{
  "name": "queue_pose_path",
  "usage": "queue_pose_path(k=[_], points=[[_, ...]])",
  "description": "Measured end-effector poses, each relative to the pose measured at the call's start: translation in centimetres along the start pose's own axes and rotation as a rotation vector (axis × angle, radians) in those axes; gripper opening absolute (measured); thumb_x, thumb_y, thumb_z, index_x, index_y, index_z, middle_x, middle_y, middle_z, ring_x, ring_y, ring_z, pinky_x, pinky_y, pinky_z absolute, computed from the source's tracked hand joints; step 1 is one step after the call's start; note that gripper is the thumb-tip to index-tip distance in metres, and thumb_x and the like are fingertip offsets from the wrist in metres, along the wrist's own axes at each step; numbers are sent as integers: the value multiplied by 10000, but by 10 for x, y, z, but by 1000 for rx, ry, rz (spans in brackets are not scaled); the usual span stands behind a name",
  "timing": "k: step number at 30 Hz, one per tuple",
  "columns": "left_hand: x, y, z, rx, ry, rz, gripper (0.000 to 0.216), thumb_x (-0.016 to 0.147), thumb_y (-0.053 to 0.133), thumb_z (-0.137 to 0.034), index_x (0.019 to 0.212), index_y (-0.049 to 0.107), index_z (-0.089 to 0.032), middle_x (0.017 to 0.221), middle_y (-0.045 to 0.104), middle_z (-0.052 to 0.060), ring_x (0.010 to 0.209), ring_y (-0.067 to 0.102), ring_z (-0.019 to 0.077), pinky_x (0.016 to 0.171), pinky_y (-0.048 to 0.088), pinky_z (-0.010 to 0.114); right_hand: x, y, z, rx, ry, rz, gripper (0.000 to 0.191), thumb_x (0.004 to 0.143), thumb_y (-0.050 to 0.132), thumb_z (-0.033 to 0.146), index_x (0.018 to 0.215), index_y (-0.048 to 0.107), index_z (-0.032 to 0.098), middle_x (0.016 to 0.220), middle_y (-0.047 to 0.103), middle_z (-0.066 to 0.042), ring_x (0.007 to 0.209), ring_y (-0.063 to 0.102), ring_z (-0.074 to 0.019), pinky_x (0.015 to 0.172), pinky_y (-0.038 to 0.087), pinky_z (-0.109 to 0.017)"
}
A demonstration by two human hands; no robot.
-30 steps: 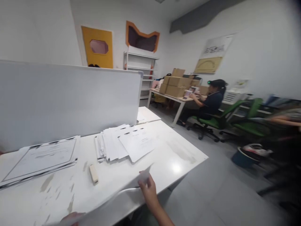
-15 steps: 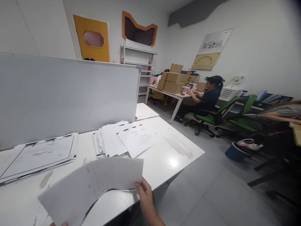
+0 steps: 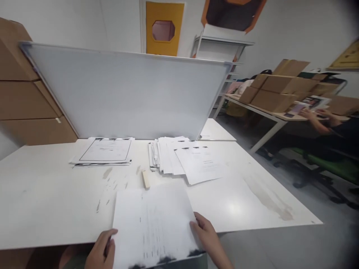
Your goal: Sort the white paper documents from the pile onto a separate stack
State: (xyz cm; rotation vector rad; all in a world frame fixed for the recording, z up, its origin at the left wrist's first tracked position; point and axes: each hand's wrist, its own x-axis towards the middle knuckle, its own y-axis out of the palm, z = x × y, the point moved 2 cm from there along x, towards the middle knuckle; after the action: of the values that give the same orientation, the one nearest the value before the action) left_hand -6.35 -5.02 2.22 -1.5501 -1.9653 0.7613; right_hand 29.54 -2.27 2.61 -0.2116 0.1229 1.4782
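Note:
A printed sheet of paper [image 3: 157,224] with black smudges along its near edge lies almost flat over the table's front edge. My right hand [image 3: 206,235] grips its right edge, the thumb on top. At the left edge is my left hand [image 3: 101,249], fingers closed around the margin. Just beyond the sheet, an off-white block [image 3: 146,179] rests on the table. Farther back sit a loose, fanned stack of papers [image 3: 168,155], its top sheet [image 3: 200,164] skewed to the right, and a neater stack [image 3: 106,150] whose top page has a black border.
A whiteboard [image 3: 131,93] stands along the back of the white table [image 3: 61,198]. Cardboard boxes [image 3: 25,101] are piled at the left. Across the aisle, a person's hands [image 3: 316,114] hold something at another table [image 3: 258,106] loaded with boxes. A green chair [image 3: 328,158] stands there.
My view has turned left, bringing the cardboard boxes and the off-white block into sight. The sheet, bent and raised before, now lies flatter between my hands, and my left hand shows more.

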Motion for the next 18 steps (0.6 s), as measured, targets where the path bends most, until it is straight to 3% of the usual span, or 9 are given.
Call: queue_pose_path(k=[3,7,10,14,18], points=[[8,-3,-13,139,-47,99,288,813,431,-382,980,628,-255,968,692,41,750,667,194,645,521,280,12,1,4,-10,13,28,334,666,602,382,876,712,147,799,723,-80,734,643,-258,710,514,-368],[17,-4,-36,330,-27,81,431,852,369,-381,1180,570,-186,1165,631,121,974,639,262,715,513,344,27,-3,6,-20,28,7,350,651,581,373,882,705,141,808,722,-82,732,646,-251,721,513,-362],[29,0,-59,397,4,17,549,882,328,-409,1317,475,-107,1181,600,169,1072,589,304,801,502,404,33,-13,3,-56,60,-31,365,643,559,365,883,698,126,763,710,-75,703,638,-249,685,507,-353],[56,20,-101,312,256,114,552,926,303,-392,1406,412,-143,1354,518,150,1278,456,287,1030,393,412,33,-32,-3,-81,97,-45,379,620,558,370,881,698,133,744,706,-64,719,641,-266,678,499,-360],[96,54,-139,168,539,290,576,970,238,-352,1523,161,-213,1593,188,53,1469,111,223,1174,172,400,29,-41,1,-45,120,-78,312,583,583,389,772,705,173,724,708,-60,756,651,-289,705,502,-371]])
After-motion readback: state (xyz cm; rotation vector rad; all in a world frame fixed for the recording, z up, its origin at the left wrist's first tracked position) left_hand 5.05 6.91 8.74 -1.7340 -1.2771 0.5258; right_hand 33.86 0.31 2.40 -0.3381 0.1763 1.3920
